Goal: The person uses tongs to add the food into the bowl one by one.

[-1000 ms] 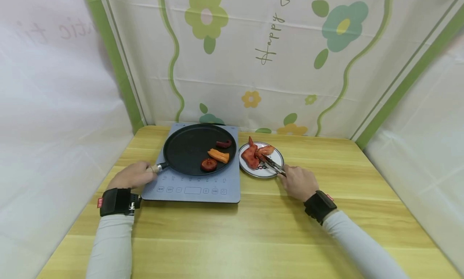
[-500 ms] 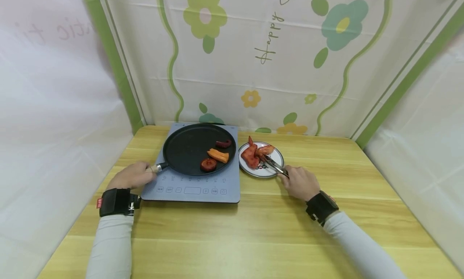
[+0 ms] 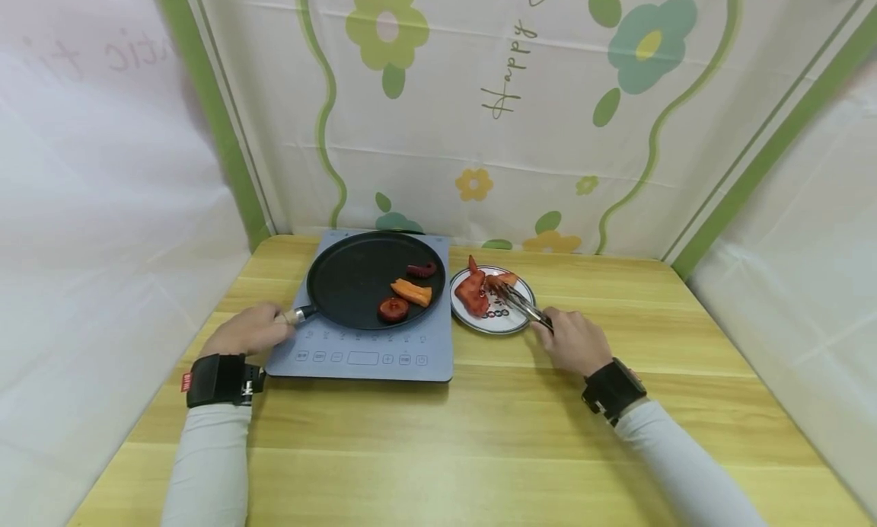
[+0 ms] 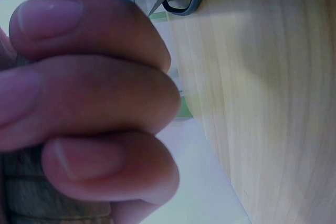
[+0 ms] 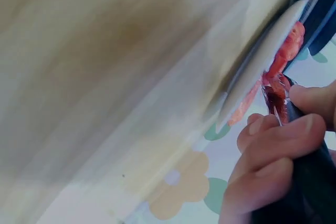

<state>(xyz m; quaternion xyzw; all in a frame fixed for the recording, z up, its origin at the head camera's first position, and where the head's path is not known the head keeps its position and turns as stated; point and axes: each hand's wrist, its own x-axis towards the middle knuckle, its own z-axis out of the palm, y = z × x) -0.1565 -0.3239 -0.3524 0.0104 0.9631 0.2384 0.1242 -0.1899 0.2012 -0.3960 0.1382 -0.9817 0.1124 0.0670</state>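
White fabric printed with flowers (image 3: 425, 146) rises at twelve o'clock behind a wood-grain desk (image 3: 384, 451), with white panels (image 3: 116, 207) at nine and three. Two hands are busy: the left hand (image 3: 248, 330) curls its fingers around the wooden handle (image 3: 294, 316) jutting from one black pan (image 3: 356, 276) toward eight o'clock; the right hand (image 3: 577, 341) grasps one pair of metal tongs (image 3: 524, 306) aimed at ten, tips at the reddish pieces of food (image 3: 471, 294), at least two, on one round plate (image 3: 496, 331). Three pieces lie in the pan: a dark curl (image 3: 422, 271) at three o'clock, an orange strip (image 3: 412, 292) at four, a dark-red round (image 3: 393, 309) at five. Beneath the pan sits one pale cooktop (image 3: 384, 348), the plate just beside it at three. Beyond the cooktop's front edge, wood stretches toward six o'clock between the forearms (image 3: 208, 466), and more runs from the right hand toward three.
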